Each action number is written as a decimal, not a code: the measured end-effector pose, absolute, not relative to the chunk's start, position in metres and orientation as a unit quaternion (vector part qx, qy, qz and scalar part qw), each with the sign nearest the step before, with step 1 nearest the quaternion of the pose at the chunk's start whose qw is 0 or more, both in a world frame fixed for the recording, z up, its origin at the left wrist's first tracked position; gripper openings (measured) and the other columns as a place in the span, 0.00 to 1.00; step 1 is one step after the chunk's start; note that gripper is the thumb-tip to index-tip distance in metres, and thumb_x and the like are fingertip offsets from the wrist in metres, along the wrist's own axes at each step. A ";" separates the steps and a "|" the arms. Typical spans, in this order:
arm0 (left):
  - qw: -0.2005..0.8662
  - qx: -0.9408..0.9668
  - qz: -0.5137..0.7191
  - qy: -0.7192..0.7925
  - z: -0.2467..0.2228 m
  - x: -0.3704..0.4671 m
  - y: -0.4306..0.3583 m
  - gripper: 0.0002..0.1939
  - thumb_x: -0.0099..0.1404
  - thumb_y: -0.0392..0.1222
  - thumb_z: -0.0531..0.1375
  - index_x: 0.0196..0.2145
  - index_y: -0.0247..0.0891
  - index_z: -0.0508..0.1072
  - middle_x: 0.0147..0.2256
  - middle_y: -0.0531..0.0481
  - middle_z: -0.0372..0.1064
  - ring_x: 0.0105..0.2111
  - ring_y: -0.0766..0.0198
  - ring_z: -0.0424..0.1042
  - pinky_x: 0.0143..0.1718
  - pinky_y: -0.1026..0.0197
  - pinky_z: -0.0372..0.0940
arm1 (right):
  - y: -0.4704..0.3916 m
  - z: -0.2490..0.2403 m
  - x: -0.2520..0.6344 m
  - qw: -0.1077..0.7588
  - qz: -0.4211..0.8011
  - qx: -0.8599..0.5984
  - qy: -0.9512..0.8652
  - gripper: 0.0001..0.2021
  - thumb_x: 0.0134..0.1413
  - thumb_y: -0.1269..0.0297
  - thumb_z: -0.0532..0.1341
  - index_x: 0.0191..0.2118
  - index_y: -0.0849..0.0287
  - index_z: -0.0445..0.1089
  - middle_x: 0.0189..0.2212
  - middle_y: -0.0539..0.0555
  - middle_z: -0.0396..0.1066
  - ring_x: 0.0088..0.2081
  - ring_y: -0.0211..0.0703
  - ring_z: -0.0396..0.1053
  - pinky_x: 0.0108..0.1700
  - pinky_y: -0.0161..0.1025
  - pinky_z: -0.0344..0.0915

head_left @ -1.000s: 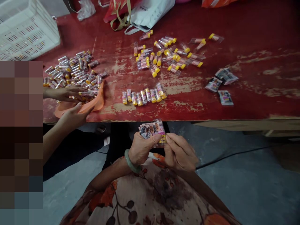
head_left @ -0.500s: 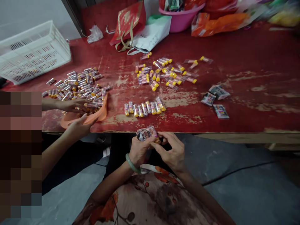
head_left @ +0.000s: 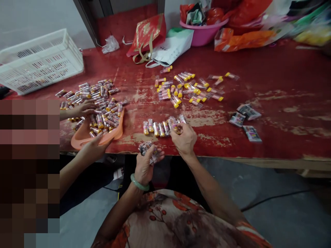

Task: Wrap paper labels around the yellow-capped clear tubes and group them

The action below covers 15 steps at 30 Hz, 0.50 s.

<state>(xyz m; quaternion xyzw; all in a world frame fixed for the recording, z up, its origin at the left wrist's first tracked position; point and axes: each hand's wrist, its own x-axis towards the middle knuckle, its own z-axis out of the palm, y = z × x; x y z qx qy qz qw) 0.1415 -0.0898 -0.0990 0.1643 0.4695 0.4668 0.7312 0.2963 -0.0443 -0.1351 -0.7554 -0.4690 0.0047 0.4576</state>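
My left hand [head_left: 144,168], with a green bangle at the wrist, is closed around a stack of small printed packets [head_left: 150,151] just off the table's front edge. At the right part of a short row of clear tubes with yellow caps [head_left: 161,129], my right hand [head_left: 184,137] has its fingers closed on one small tube [head_left: 173,124]. The fingers partly hide the tubes there. Behind the row lies a loose spread of more yellow-capped tubes [head_left: 190,90]. Three similar flat packets [head_left: 252,133] lie off to the right.
At left, a co-worker's hands [head_left: 91,148] are at an orange scoop-like tray [head_left: 117,132] and a heap of filled tubes [head_left: 85,90]. A white crate [head_left: 43,69], red bag [head_left: 148,32], white bag [head_left: 173,48] and pink basin [head_left: 204,36] stand farther back on the red table [head_left: 279,75].
My right hand has left the packets and moved forward to the tube row. My left hand, still holding the stack, has shifted slightly left. The co-worker's tray now shows more tubes.
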 end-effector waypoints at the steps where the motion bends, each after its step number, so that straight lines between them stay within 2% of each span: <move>1: 0.737 0.159 0.462 0.467 -0.098 0.138 -0.091 0.17 0.52 0.44 0.70 0.34 0.30 0.73 0.30 0.46 0.76 0.31 0.58 0.78 0.35 0.58 0.73 | -0.039 -0.139 0.294 0.430 -0.021 -0.765 -0.478 0.09 0.47 0.64 0.59 0.34 0.61 0.72 0.29 0.58 0.73 0.33 0.49 0.69 0.39 0.43 0.65; 4: 0.759 0.151 0.451 0.444 -0.097 0.132 -0.095 0.15 0.54 0.42 0.67 0.36 0.29 0.75 0.33 0.42 0.77 0.35 0.54 0.78 0.36 0.57 0.73 | -0.037 -0.146 0.284 0.362 -0.056 -0.769 -0.524 0.09 0.51 0.64 0.57 0.35 0.61 0.72 0.31 0.60 0.73 0.36 0.51 0.70 0.39 0.42 0.63; 6: 0.770 0.154 0.443 0.433 -0.095 0.131 -0.096 0.14 0.53 0.40 0.67 0.36 0.29 0.75 0.34 0.41 0.77 0.36 0.53 0.78 0.37 0.56 0.73 | -0.042 -0.144 0.283 0.330 -0.056 -0.759 -0.559 0.09 0.52 0.60 0.60 0.34 0.61 0.71 0.32 0.60 0.73 0.36 0.50 0.69 0.37 0.41 0.61; 8: 0.773 0.163 0.431 0.436 -0.094 0.130 -0.096 0.14 0.52 0.39 0.68 0.36 0.30 0.75 0.34 0.41 0.77 0.35 0.54 0.78 0.36 0.57 0.73 | -0.042 -0.137 0.296 0.329 -0.051 -0.747 -0.575 0.12 0.52 0.55 0.61 0.34 0.60 0.72 0.32 0.59 0.73 0.35 0.49 0.68 0.36 0.40 0.60; 10: 0.770 0.174 0.421 0.447 -0.093 0.130 -0.096 0.15 0.51 0.39 0.70 0.35 0.30 0.75 0.33 0.41 0.77 0.33 0.55 0.78 0.34 0.58 0.73 | -0.031 -0.128 0.324 0.344 -0.053 -0.748 -0.565 0.14 0.56 0.53 0.59 0.34 0.60 0.72 0.32 0.58 0.72 0.35 0.47 0.67 0.37 0.40 0.59; 12: 0.763 0.184 0.421 0.455 -0.093 0.130 -0.096 0.16 0.51 0.40 0.71 0.35 0.30 0.74 0.33 0.42 0.77 0.32 0.56 0.78 0.33 0.59 0.73 | -0.009 -0.122 0.362 0.335 -0.059 -0.769 -0.542 0.14 0.60 0.58 0.54 0.34 0.61 0.73 0.32 0.59 0.72 0.35 0.46 0.66 0.38 0.41 0.58; 15: 0.759 0.188 0.420 0.461 -0.095 0.131 -0.096 0.16 0.50 0.41 0.71 0.34 0.30 0.74 0.32 0.42 0.77 0.31 0.58 0.78 0.32 0.61 0.73 | 0.035 -0.122 0.412 0.278 -0.044 -0.806 -0.521 0.11 0.56 0.70 0.54 0.38 0.66 0.73 0.41 0.67 0.71 0.41 0.50 0.66 0.40 0.43 0.57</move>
